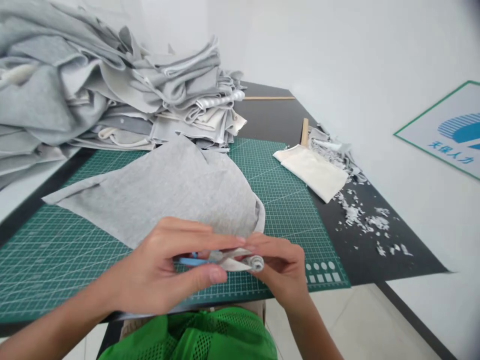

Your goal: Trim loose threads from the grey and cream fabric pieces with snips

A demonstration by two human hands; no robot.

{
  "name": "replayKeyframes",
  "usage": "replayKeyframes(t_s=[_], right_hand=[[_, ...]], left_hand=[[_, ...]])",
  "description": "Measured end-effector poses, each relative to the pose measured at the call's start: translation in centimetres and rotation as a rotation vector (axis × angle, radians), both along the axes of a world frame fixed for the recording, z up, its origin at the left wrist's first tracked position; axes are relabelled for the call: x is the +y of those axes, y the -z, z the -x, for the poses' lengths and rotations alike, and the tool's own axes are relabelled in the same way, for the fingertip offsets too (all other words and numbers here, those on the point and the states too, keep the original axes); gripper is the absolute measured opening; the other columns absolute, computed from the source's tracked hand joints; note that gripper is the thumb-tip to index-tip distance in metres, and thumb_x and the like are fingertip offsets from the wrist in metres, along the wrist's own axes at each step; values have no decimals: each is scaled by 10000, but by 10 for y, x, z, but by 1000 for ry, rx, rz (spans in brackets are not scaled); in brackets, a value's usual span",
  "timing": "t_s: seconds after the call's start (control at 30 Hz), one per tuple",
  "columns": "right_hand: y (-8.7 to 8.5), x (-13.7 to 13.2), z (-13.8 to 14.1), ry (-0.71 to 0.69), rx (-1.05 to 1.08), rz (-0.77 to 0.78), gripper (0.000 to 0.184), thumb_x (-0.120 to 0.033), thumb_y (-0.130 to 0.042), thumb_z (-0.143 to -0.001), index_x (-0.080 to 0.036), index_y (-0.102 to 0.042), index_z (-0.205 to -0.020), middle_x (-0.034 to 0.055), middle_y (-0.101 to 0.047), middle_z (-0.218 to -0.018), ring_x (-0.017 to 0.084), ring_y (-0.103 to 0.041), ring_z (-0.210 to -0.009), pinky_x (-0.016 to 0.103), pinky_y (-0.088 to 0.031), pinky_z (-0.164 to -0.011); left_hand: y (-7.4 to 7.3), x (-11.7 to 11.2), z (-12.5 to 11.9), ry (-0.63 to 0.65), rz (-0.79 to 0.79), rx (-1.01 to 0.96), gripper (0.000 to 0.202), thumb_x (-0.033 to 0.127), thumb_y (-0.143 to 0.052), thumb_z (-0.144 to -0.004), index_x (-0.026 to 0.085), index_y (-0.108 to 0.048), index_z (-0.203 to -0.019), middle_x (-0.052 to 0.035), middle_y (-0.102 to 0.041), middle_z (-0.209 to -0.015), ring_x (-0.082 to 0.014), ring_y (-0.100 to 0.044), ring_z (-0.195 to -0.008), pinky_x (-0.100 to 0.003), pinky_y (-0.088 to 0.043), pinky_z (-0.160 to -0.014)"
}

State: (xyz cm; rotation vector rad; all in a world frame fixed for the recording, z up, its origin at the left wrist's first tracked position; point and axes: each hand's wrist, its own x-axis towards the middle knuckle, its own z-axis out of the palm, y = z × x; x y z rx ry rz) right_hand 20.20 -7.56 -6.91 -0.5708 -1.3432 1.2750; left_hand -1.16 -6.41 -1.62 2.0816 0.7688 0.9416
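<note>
Scissors (193,261) with blue handles sit gripped in the left hand (165,267), their tips beside a small gray roll (257,263) pinched by the right hand (287,262). Beyond both hands, gray cloth (176,190) covers part of a green mat (288,215); scraps (352,215) lie right of the right hand.

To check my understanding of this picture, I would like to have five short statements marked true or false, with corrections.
1. The right hand holds a small grey roll. True.
2. Grey cloth is spread on the green mat. True.
3. The left hand lies flat on the mat. False: it is raised, holding a blue-handled tool.
4. Pale scraps lie on the black tabletop. True.
5. The big fabric pile is right of the cream cloth. False: it is to the left.
</note>
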Motion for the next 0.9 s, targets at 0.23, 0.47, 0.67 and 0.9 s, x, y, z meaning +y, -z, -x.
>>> replayKeyframes(t_s=[0.23,0.47,0.67,0.9], right_hand=[[0,4,0,43,0,-4,183,-201,-773,-818,-297,-804,-971,55,-812,-847,206,-731,-747,362,-584,-694],[2,5,2,85,-12,-41,163,-199,-774,-815,-281,-806,-952,55,-810,-829,204,-729,-713,352,-595,-645],[1,4,2,130,-24,-51,145,-188,-768,-817,-272,-807,-928,49,-807,-805,195,-726,-682,336,-590,-613],[-3,4,3,158,-41,-70,151,-175,-771,-811,-267,-808,-926,48,-810,-814,195,-739,-669,331,-601,-593]], left_hand=[[15,-11,-1,-54,-25,48,366,328,-587,-963,353,-571,-1328,47,-654,-704,-108,-597,-583,-204,-464,-560],[17,-16,-10,-109,-21,-31,314,331,-580,-960,289,-630,-1266,7,-714,-736,-131,-608,-546,-222,-439,-455],[19,-17,-9,-97,-29,11,354,318,-576,-966,318,-585,-1320,32,-665,-696,-116,-551,-491,-233,-427,-436],[20,-17,-7,-83,-113,65,353,294,-562,-975,265,-576,-1326,32,-636,-676,-116,-562,-495,-244,-403,-424]])
